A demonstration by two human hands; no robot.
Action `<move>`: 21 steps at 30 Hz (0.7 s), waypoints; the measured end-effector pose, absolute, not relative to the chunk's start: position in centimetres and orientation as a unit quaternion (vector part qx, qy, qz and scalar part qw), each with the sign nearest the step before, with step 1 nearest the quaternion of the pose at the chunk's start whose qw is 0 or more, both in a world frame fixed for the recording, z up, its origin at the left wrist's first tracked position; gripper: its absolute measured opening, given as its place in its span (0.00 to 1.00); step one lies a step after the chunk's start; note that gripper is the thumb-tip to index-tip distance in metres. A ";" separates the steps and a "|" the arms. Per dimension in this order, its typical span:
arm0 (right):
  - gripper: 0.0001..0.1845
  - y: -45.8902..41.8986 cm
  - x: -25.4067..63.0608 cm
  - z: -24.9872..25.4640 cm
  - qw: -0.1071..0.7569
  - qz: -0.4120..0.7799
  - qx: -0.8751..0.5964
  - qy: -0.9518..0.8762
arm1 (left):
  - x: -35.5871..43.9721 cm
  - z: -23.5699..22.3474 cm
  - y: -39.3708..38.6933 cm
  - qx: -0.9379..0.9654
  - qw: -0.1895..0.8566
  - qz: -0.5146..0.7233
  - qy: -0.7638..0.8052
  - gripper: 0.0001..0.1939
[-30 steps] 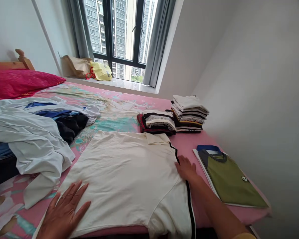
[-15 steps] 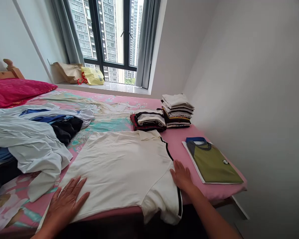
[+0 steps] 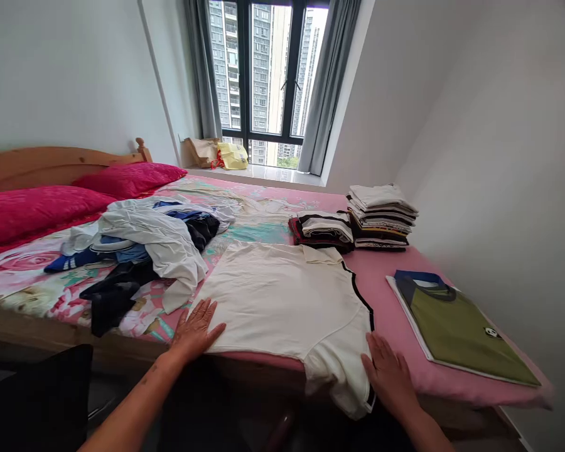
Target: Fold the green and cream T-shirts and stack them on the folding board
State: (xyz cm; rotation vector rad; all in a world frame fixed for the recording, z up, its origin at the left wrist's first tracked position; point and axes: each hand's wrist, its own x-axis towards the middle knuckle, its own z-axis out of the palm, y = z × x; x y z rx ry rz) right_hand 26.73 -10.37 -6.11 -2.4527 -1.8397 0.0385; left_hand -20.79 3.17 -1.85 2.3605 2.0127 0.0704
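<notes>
A cream shirt with black trim lies spread flat on the bed, one sleeve hanging over the near edge. My left hand rests flat and open on its lower left corner. My right hand lies open, fingers stretched, on the hanging sleeve at the lower right. Neither hand holds anything.
A heap of unfolded clothes lies left of the shirt. Two stacks of folded clothes sit beyond it near the wall. A folded olive shirt lies at the right. Pink pillows line the headboard. Bags stand on the window sill.
The view has pulled back and swung left, showing the headboard and pillows. My right hand slid down the shirt's right edge to the hanging sleeve. My left hand stays on the lower left corner.
</notes>
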 end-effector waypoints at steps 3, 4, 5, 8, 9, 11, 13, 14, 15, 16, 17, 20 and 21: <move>0.34 -10.3 28.5 -5.9 0.035 0.029 -0.795 -0.606 | -20.5 -1.2 3.0 0.735 0.034 0.010 0.677 0.39; 0.34 -9.9 28.6 -5.5 0.035 0.034 -0.793 -0.607 | -20.0 -0.9 3.1 0.724 0.038 0.002 0.689 0.39; 0.33 -9.2 28.5 -4.9 0.039 0.035 -0.792 -0.609 | -19.3 -0.4 3.3 0.716 0.041 -0.005 0.697 0.37; 0.32 -6.1 26.7 -2.5 0.095 0.015 -0.776 -0.624 | -15.4 1.6 4.1 0.743 0.061 0.004 0.667 0.29; 0.31 -4.8 25.8 -1.5 0.124 0.008 -0.765 -0.632 | -13.6 2.3 4.3 0.768 0.077 0.018 0.636 0.28; 0.30 -1.9 23.9 0.4 0.173 0.015 -0.740 -0.650 | -9.2 3.4 4.7 0.816 0.125 0.048 0.562 0.27; 0.29 1.0 22.4 1.9 0.193 0.036 -0.724 -0.662 | -4.6 4.0 5.0 0.847 0.171 0.065 0.499 0.27; 0.28 2.4 21.8 2.3 0.195 0.044 -0.719 -0.666 | -2.4 4.0 5.1 0.858 0.191 0.072 0.471 0.27; 0.28 3.6 21.4 2.3 0.193 0.047 -0.715 -0.670 | -0.5 3.8 5.4 0.866 0.207 0.078 0.449 0.27; 0.28 4.7 21.2 2.1 0.185 0.050 -0.713 -0.674 | 1.2 3.5 5.8 0.871 0.218 0.084 0.431 0.28; 0.28 5.5 21.1 1.5 0.170 0.054 -0.716 -0.675 | 2.4 3.0 6.3 0.874 0.223 0.086 0.422 0.28; 0.29 6.7 21.4 -1.7 0.111 0.049 -0.732 -0.670 | 3.3 1.0 9.0 0.874 0.216 0.076 0.428 0.30; 0.30 6.8 21.6 -2.9 0.099 0.039 -0.735 -0.669 | 2.5 0.3 10.2 0.873 0.207 0.070 0.436 0.30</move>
